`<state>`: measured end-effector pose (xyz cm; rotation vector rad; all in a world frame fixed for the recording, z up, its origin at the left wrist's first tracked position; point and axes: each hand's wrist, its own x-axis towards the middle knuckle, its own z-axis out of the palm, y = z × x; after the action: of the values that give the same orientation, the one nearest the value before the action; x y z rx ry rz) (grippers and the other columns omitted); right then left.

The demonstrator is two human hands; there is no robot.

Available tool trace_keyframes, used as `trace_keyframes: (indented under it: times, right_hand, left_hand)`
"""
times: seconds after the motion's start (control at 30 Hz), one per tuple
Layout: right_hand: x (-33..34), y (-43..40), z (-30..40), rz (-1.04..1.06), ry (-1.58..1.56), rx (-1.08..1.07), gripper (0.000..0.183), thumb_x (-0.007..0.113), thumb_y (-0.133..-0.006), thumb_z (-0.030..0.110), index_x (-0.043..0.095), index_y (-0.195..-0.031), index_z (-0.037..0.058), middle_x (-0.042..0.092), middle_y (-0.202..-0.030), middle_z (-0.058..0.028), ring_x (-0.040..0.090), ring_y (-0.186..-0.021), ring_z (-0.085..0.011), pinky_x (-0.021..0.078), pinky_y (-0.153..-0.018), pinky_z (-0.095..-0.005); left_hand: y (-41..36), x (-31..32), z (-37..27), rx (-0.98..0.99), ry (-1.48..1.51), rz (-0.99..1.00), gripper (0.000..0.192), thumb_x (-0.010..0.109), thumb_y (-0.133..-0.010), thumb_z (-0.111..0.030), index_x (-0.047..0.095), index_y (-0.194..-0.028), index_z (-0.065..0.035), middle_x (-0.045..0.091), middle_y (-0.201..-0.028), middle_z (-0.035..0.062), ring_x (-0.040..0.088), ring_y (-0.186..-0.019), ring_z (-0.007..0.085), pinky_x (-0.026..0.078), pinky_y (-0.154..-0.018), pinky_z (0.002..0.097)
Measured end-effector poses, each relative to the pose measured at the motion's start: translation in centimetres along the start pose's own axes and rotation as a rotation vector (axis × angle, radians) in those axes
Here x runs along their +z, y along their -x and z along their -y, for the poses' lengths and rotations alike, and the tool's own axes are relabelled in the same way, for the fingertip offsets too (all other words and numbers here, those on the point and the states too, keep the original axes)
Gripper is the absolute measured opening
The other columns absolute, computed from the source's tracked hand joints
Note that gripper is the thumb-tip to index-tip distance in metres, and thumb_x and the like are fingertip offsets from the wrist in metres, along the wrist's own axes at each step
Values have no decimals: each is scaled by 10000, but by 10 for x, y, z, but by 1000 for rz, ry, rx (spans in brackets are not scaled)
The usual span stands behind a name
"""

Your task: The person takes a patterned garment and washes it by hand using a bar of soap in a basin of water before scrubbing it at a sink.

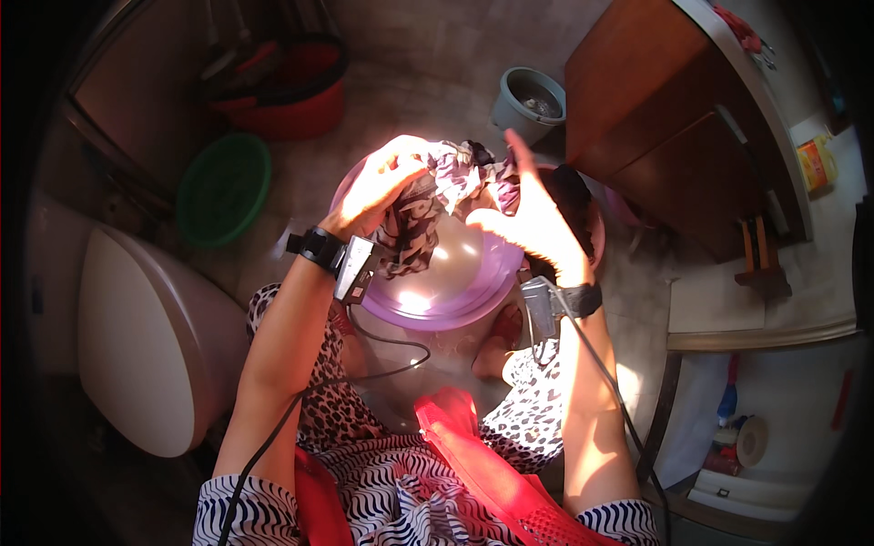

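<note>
Over a lilac plastic basin [437, 317], a wet-looking patterned cloth [410, 232] in brown, black and purple hangs bunched up. My left hand [386, 181] grips its upper edge, fingers curled in. On the cloth's other side is my right hand [532, 218], thumb and forefinger spread wide and the forefinger blurred. Purple folds touch its palm; whether its other fingers hold them is hidden. Cloudy water lies in the basin, with bright sun glints on it. Behind my right hand, dark cloth [570, 198] fills a pink tub [599, 235].
A grey-blue bucket [522, 116] stands beyond the basin, near a brown wooden cabinet [635, 136]. To the left are a green basin [222, 191], a red bucket [293, 102] and a white rounded fixture [136, 341]. Black cables [389, 372] run from both wrist devices along my arms.
</note>
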<state>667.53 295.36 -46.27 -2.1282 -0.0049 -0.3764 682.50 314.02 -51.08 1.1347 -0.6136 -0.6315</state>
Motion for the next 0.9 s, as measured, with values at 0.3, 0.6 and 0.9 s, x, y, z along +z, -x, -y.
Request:
trace_keyframes:
  times: [0.3,0.6,0.9]
  right_hand:
    - [11,-3,-25,-35,200,-203,305,568,-840,93,629,-1134,37,538,-1233,-169,540,-1132,-322,450,-951,-369]
    - [-23,-5,-15,-86,-711,193,211,513,-980,256,601,-1017,67,560,-796,54,507,-679,-31,413,-621,-200]
    - [-29,-9,1,-341,-957,173,382,500,-978,359,603,-1072,3,655,-1059,-72,618,-963,-166,468,-876,-319]
  left_hand:
    - [4,15,-5,15,-140,89,173,615,-902,-138,628,-1019,-11,649,-981,34,592,-922,92,477,-821,245]
    - [5,15,-10,-40,-281,153,183,661,-874,-149,631,-980,-3,628,-865,-14,536,-795,43,440,-719,214]
    - [-2,10,2,157,-542,114,312,561,-927,-124,582,-1188,46,663,-1059,61,577,-976,112,461,-870,261]
